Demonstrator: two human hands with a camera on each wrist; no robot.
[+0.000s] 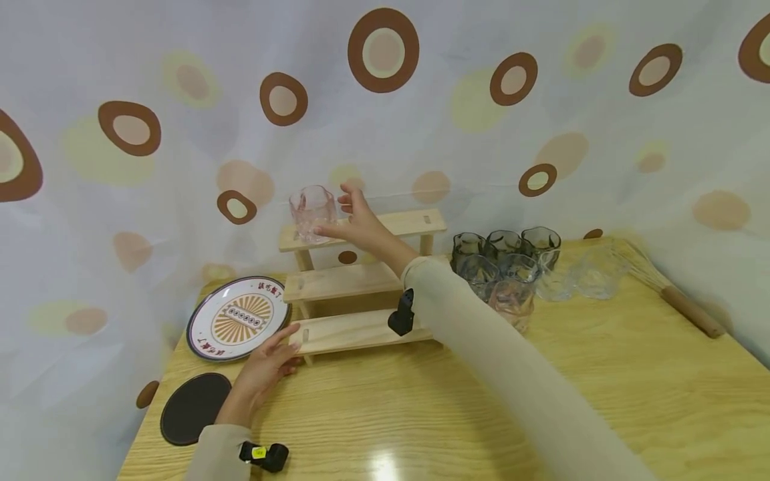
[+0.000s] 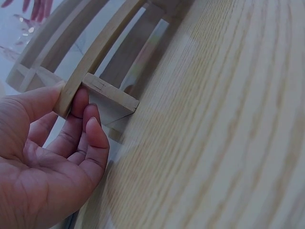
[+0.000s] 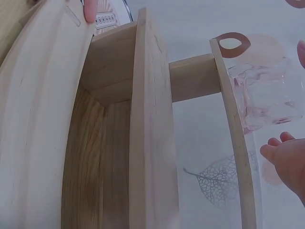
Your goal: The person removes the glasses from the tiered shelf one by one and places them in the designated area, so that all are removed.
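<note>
A three-tier wooden shelf rack (image 1: pixel 361 284) stands on the table against the patterned cloth. On the left end of its top tier sits a pale pink clear glass cup (image 1: pixel 311 212), upright. My right hand (image 1: pixel 357 224) is just right of this cup, thumb and fingers spread apart; in the right wrist view a gap shows between the fingers (image 3: pixel 286 155) and the pink cup (image 3: pixel 267 95). My left hand (image 1: pixel 267 371) pinches the left end of the bottom tier between thumb and fingers, as the left wrist view shows on the wooden board (image 2: pixel 97 47).
Left of the rack a patterned white plate (image 1: pixel 240 319) leans, with a black round mat (image 1: pixel 195 409) in front. To the right are several dark glass cups (image 1: pixel 505 247), a pinkish cup (image 1: pixel 511 300), clear cups (image 1: pixel 595 274) and a whisk with a wooden handle (image 1: pixel 692 312).
</note>
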